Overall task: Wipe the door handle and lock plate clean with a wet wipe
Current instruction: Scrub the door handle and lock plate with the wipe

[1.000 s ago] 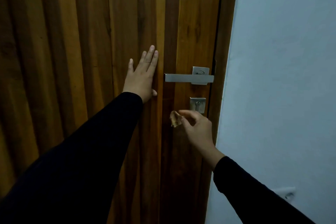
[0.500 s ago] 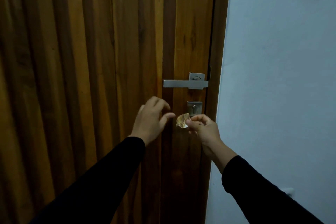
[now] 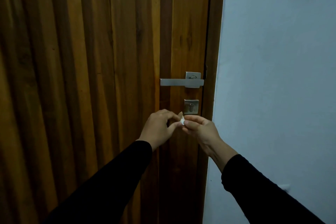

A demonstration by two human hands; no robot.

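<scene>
A person stands facing a wooden door (image 3: 101, 78) made of vertical planks, with a pale blue-grey wall (image 3: 272, 78) to its right. Both arms reach forward in black sleeves (image 3: 112, 174), and the two hands meet in front of the door, just below the lock plate (image 3: 191, 106). The left hand (image 3: 160, 128) has its fingers curled inward, and its thumb and fingertips pinch the left side of a small crumpled wet wipe (image 3: 181, 118). The right hand (image 3: 199, 128) also has curled fingers, and its thumb and forefinger pinch the right side of the same wipe. The wipe is a small pale wad held between the two hands; its upper tip points toward the lower left corner of the lock plate, and whether it touches the plate cannot be told. The lock plate is a square piece of brushed metal with a keyhole in its middle, mounted near the door's right edge. Above it, apart from both hands, the door handle (image 3: 181, 82) is a flat silver lever that extends horizontally to the left from a square backing plate. Neither hand touches the handle. A dark wooden frame (image 3: 212, 60) runs down between the door and the wall.
</scene>
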